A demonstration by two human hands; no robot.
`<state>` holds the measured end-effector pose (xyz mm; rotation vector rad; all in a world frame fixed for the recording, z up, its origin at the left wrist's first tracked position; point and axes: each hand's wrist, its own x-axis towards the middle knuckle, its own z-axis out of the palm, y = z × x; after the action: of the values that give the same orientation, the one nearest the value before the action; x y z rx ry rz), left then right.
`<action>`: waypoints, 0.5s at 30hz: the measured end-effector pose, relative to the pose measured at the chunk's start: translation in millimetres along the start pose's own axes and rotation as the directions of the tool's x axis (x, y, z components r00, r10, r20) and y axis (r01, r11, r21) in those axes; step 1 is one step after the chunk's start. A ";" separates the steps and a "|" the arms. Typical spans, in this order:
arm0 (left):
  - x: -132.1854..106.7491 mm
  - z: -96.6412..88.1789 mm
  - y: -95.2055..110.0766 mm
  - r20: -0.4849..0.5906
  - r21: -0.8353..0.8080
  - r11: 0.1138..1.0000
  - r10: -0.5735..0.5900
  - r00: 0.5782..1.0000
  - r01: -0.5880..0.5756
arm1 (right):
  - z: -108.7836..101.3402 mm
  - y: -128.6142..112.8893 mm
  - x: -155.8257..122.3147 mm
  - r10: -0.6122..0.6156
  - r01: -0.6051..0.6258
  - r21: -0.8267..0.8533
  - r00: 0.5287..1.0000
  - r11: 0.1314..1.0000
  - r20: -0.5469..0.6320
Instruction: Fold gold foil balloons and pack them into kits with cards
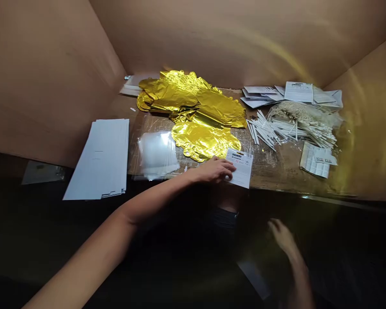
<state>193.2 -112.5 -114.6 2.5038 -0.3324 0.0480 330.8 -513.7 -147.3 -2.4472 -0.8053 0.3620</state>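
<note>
Foil pieces (209, 107) lie on the desk (276, 169) between plastic sleeves (157, 154), left, and sticks (263, 129), right; a paper stack (104, 161) lies farther left, folded papers (260, 96) behind the sticks, a card (242, 169) before the foil pieces.

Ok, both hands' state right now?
Left hand: fingers on the white printed card; grip or rest cannot be told.
Right hand: blurred, nothing visible in it; open or closed cannot be told.
</note>
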 end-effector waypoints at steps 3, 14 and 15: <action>-0.8 -0.4 3.3 0.007 0.047 0.999 0.005 1.000 -0.005 | 19.5 -34.4 10.0 -0.183 0.135 -0.264 0.968 0.955 -0.169; 1.4 7.5 18.5 -0.081 0.127 0.986 -0.101 0.992 0.111 | 55.7 -136.8 70.6 -0.098 0.064 -0.117 0.942 0.991 -0.320; -0.7 12.4 20.7 -0.095 0.138 0.983 -0.109 0.989 0.122 | 55.8 -138.4 65.2 0.024 -0.025 -0.001 0.957 1.000 -0.290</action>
<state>186.9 -135.8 -113.0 2.6494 -0.1516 0.1384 294.7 -357.1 -120.6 -2.4396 -0.6496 0.0062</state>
